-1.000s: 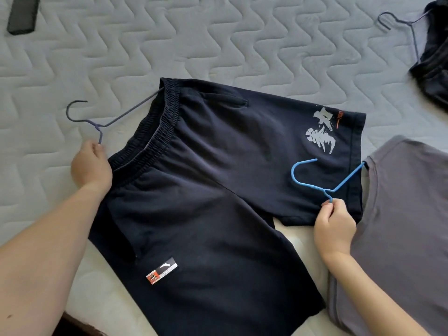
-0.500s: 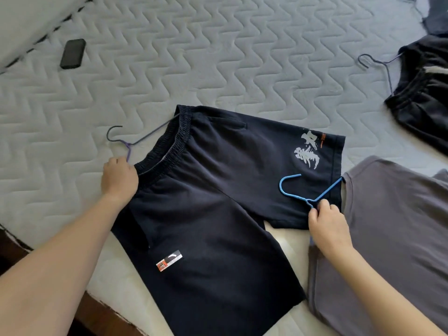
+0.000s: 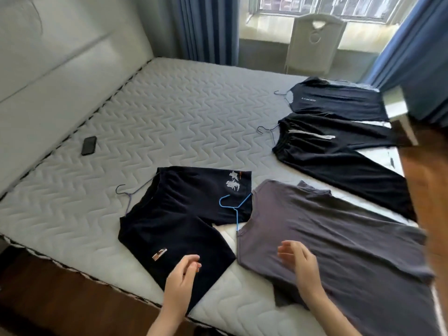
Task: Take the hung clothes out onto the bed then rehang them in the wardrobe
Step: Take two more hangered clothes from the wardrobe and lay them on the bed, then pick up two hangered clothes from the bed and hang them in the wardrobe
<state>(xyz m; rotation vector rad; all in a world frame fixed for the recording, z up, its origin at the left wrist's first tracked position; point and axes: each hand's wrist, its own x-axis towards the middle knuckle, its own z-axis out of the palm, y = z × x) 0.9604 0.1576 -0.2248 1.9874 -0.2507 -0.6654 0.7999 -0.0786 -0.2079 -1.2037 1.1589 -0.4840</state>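
Observation:
Dark navy shorts (image 3: 179, 214) with a white print lie flat on the quilted bed (image 3: 169, 122), on a purple hanger (image 3: 126, 192) poking out at the waistband. To their right lies a grey T-shirt (image 3: 327, 238) on a bright blue hanger (image 3: 234, 207). Further back lie black trousers (image 3: 339, 156) with a white drawstring and a black top (image 3: 339, 100), each on a dark hanger. My left hand (image 3: 181, 277) hovers over the shorts' near leg, fingers apart, holding nothing. My right hand (image 3: 298, 260) floats above the grey T-shirt, open and empty.
A black phone (image 3: 89, 145) rests on the mattress near the padded headboard (image 3: 60, 57). A white chair (image 3: 312, 42) stands by the window between blue curtains (image 3: 206, 27). A brown wooden edge (image 3: 429, 190) rises at the right. Dark floor (image 3: 60, 299) lies below the bed's near edge.
Both hands have let go of the two hangers and pulled back toward me. My view has lifted, so the whole bed, more clothes and the window now show.

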